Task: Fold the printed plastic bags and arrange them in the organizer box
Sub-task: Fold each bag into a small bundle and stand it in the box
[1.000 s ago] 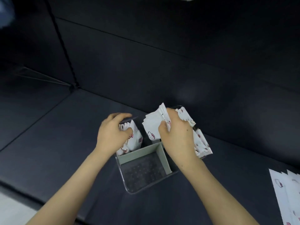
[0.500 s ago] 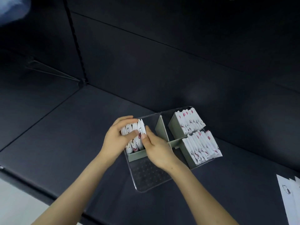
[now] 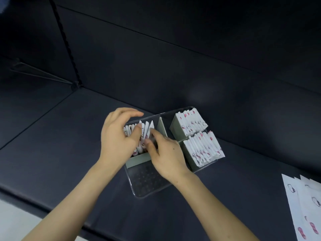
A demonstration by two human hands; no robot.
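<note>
Head view, white folded bags (image 3: 203,148), pink-printed, upright

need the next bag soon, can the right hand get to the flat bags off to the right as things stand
Probably yes. The flat bags lie uncovered on the same side as the right hand, with nothing between them; it only has to leave the folded bags in the organizer box.

No lettering is legible anywhere; the folded bags (image 3: 199,150) show only cartoon prints.
</note>
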